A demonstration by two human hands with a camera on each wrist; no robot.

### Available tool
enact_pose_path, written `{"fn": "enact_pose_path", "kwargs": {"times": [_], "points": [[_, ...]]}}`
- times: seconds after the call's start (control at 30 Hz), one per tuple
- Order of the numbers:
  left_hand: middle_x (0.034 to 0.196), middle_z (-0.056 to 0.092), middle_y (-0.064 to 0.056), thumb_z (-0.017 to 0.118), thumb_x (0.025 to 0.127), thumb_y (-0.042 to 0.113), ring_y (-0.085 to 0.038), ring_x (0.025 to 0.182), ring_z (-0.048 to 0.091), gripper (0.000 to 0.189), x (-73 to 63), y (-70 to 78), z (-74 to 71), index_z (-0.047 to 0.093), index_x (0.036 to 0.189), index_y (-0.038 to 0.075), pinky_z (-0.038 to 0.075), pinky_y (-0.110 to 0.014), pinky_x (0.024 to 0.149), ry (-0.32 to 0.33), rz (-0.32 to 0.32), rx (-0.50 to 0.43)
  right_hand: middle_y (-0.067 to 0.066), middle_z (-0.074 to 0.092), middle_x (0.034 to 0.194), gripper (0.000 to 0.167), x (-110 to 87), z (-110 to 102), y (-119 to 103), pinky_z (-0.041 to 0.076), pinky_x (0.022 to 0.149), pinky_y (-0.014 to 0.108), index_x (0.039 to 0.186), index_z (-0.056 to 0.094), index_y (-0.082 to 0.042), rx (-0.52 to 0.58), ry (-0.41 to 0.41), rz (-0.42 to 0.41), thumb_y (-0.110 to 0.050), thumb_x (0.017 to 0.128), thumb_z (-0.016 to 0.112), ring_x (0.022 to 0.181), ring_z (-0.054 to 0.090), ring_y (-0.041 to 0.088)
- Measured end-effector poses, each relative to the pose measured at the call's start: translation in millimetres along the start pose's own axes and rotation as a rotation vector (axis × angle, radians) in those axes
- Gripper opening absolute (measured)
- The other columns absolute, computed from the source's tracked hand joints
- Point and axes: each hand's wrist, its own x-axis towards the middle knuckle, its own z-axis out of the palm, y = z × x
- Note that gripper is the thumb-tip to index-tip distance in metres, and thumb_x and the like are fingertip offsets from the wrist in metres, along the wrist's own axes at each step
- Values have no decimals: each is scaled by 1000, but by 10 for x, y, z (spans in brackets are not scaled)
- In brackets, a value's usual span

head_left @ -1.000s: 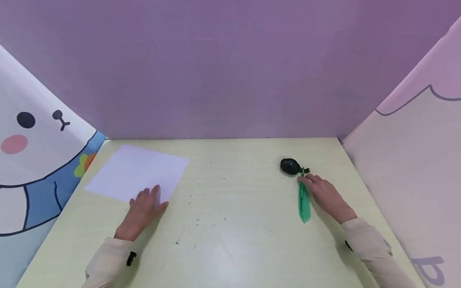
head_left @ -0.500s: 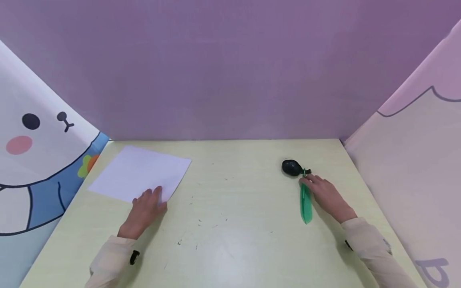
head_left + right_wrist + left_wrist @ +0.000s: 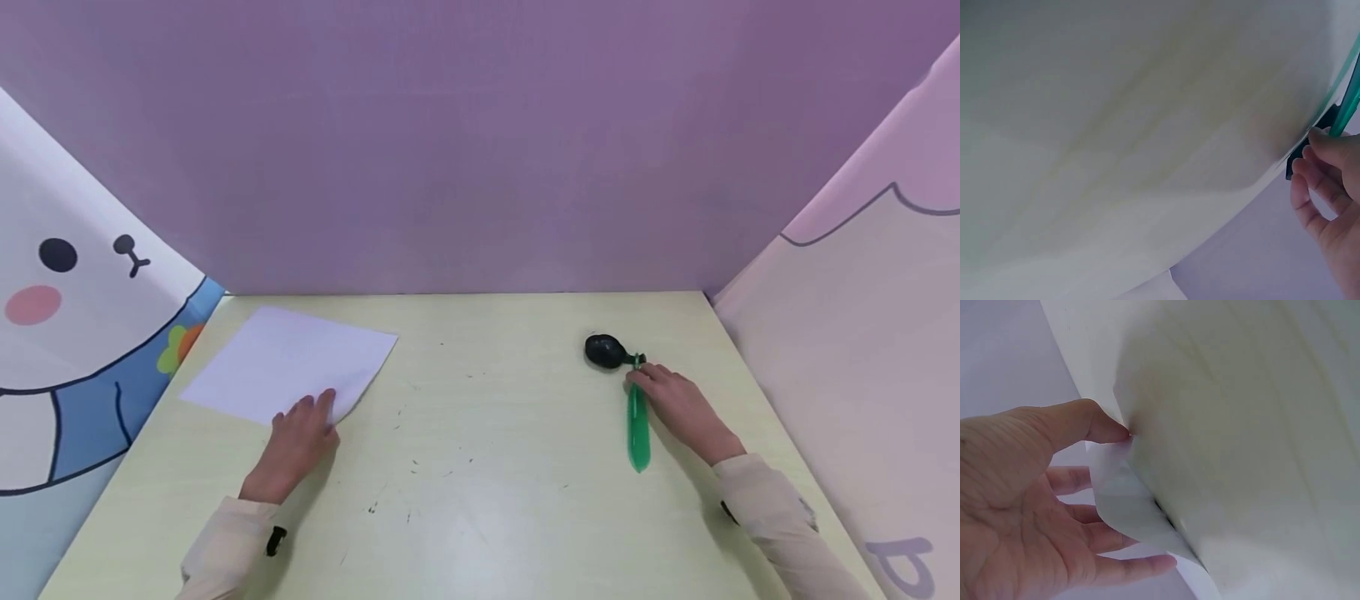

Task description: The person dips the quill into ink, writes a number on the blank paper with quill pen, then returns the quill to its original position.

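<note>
My left hand is at the near right corner of a white sheet of paper, on the table's left side. In the left wrist view the paper's bent-up corner lies between my thumb and my spread fingers. On the right, my right hand pinches the upper part of a green translucent strip, which hangs from the narrow neck of a black egg-shaped object. The right wrist view shows thumb and fingertips meeting at the green strip, by a flat black end piece.
The pale tabletop bears several small dark marks. A purple panel stands along the back edge. Printed side panels rise at the left and right, the left one with a cartoon animal.
My left thumb has drawn in toward the fingers, and the paper's near right corner has bent up. The green strip has straightened and shifted slightly toward me. My right hand has barely moved.
</note>
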Motion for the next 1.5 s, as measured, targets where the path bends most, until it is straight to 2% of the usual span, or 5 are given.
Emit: {"fn": "enact_pose_path", "kwargs": {"times": [0.3,0.47,0.6,1.1,1.5], "points": [[71,51,-12,77,80,-10,-27,63,54,26,1,-106,78,57,96,-2,48,-46,45,137,118,82,19,67,107,41,23,-27,33,64,71,49,116,70,0,16,118,-52,15,79,80,92,71,37],[103,61,-28,74,86,-6,-48,91,62,25,-52,-78,76,67,110,-1,54,-66,67,103,36,46,18,66,105,42,42,-25,46,64,69,48,116,70,0,29,141,-54,14,78,81,89,71,36],[125,53,-40,73,88,-4,-61,108,53,34,-79,-47,75,70,121,1,50,-70,72,101,-18,16,18,66,105,43,42,-18,71,64,68,48,116,70,1,32,143,-53,14,77,82,87,71,35],[95,41,-24,71,89,-4,-37,82,40,37,-94,1,69,70,127,-3,40,-35,45,46,-135,-66,13,67,99,40,136,-21,89,62,64,44,114,72,0,47,201,-62,12,78,83,83,69,28],[103,52,-33,72,88,-1,-44,84,52,39,-100,-49,122,70,127,-2,48,-44,46,73,-102,-45,7,67,91,37,273,-30,48,52,53,34,115,71,-3,108,275,-14,10,82,82,70,55,14]]}}
